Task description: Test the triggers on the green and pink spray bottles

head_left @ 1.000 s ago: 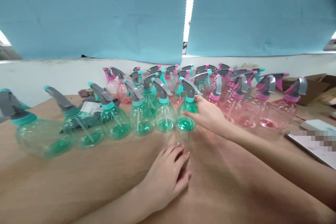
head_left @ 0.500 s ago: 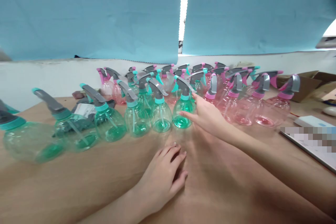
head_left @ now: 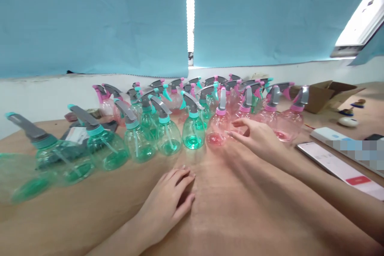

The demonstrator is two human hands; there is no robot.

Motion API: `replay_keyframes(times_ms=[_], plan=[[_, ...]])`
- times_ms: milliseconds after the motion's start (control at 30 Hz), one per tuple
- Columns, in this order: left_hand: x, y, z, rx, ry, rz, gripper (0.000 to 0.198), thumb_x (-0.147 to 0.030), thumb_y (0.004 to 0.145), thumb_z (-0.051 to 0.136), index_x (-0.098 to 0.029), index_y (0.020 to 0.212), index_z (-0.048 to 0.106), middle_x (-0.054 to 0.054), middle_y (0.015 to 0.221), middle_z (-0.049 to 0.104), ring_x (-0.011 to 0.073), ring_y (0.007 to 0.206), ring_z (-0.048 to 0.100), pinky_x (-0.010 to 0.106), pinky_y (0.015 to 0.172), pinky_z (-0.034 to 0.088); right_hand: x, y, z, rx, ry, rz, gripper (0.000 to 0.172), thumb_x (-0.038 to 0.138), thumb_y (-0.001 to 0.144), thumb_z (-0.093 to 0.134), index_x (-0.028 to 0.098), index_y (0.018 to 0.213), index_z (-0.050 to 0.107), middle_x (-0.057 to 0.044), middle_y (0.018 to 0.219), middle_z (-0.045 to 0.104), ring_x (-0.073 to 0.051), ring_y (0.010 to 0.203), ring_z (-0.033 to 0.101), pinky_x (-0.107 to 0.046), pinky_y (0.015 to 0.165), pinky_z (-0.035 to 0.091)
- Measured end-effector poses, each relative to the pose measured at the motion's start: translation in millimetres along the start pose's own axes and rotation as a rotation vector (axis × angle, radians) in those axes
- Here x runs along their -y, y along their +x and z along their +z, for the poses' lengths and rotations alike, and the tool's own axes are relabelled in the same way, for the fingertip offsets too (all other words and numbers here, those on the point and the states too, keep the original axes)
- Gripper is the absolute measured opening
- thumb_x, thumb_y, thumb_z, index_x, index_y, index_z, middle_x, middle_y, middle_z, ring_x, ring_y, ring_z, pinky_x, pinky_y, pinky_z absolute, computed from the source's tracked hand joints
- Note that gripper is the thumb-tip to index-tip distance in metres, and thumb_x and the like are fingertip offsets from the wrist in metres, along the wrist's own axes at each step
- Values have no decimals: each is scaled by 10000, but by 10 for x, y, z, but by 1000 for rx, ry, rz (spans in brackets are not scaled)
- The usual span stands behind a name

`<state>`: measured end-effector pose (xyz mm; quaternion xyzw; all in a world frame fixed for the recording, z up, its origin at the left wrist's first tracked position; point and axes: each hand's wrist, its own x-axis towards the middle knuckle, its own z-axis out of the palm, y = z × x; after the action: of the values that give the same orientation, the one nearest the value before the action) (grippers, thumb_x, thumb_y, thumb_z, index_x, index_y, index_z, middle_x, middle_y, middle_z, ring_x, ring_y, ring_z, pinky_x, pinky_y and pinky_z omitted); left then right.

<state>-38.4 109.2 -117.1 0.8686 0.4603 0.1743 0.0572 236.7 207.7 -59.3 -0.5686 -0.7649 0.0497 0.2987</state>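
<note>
My left hand rests on the wooden table, holding nothing, its fingers loosely spread. My right hand is at the front of the pink spray bottles, thumb and forefinger apart, with nothing seen between them. Its fingertips are close beside a pink bottle; whether they touch it I cannot tell. Just left of that stands a green bottle with a grey and teal spray head. Several more green bottles line the front left, and pink ones the right.
Behind the front row stand several more spray bottles. On the right are a phone, a white box, a white oval object and an open cardboard box. Blue cloth hangs at the back.
The view has turned to the right. My right hand has left the green bottle and moved right, in front of the pink ones. My left hand has kept its pose on the table.
</note>
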Motion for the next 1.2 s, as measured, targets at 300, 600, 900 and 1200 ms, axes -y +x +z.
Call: replay_keyframes(times_ms=[300,600,900,1200], plan=[[38,96,-65,12,-77,-55,234,-240,954,453,-239,1164,558,49,1148,628,225,1094,573,367,927,483,89,389,268,-14,108,35,675,649,798,545,107,1199,529,-191,1177,646,-353,1084,610,-451,841,478],[-156,281,28,-107,-201,-174,198,-243,940,457,-222,1104,567,47,1076,650,217,1005,624,382,886,508,14,320,135,103,226,-83,492,540,777,626,164,1087,555,-138,1117,658,-297,1004,630,-379,778,469],[-527,742,306,-200,-563,-176,773,-315,763,723,-221,1388,278,138,1431,445,299,1300,456,501,1050,400,-129,-132,-338,469,435,-288,455,322,797,646,252,1236,548,10,793,675,-175,669,638,-282,587,500],[-764,806,244,-83,-575,-75,733,-306,748,746,-245,1366,356,107,1328,548,332,1223,522,549,1015,426,-46,-315,-564,400,567,-355,604,408,738,730,305,1290,505,-33,1206,615,-257,1098,569,-418,921,479]])
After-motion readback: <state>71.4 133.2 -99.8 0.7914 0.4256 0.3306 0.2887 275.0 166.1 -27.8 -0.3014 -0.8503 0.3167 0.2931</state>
